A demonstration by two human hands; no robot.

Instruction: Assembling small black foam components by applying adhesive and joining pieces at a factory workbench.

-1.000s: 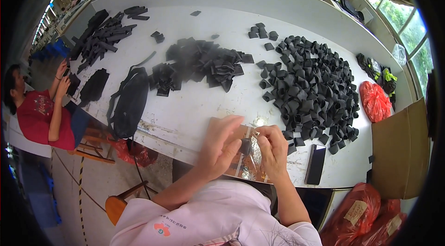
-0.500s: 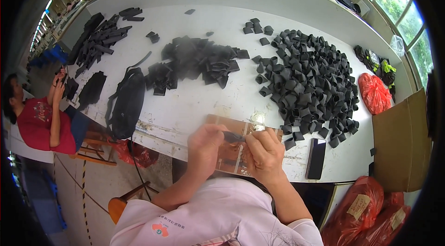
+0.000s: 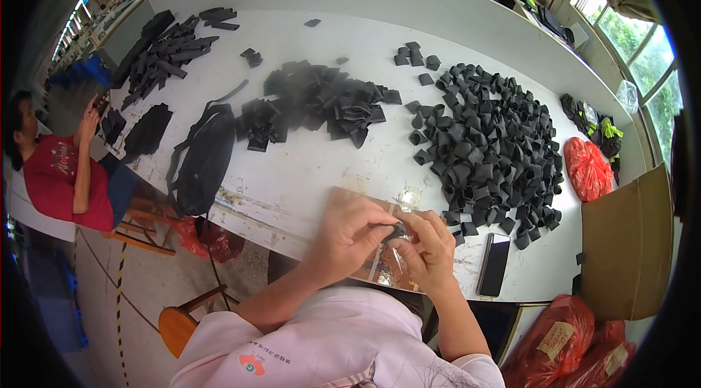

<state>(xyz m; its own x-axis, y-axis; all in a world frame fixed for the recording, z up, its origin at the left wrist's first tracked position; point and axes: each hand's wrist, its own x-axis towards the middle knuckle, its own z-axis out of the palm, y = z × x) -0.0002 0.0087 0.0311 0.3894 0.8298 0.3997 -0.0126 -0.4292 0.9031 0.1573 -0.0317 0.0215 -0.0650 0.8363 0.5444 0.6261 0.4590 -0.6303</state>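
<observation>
A small black fabric piece (image 3: pixel 396 231) is pinched between my two hands over a brown taped board (image 3: pixel 363 271) at the table's near edge. My left hand (image 3: pixel 347 238) grips its left side with thumb and fingertips. My right hand (image 3: pixel 427 248) has thumb and bent fingers closed on the other side. My fingers cover most of the piece, so its exact shape is hidden. To the right lies a big heap of small black fabric loops (image 3: pixel 489 147). Ahead and to the left is a pile of flat black fabric pieces (image 3: pixel 314 92).
A phone (image 3: pixel 494 264) lies right of the board. A black bag (image 3: pixel 204 161) rests at the left, with black strips (image 3: pixel 164 52) beyond. A cardboard sheet (image 3: pixel 624 249) and red plastic bags (image 3: pixel 555 337) stand at the right. A co-worker (image 3: pixel 62 176) sits far left.
My hands have come closer together and shifted slightly right. The black piece, stretched out between them before, is now mostly enclosed by my fingers. The whole view has tilted a little.
</observation>
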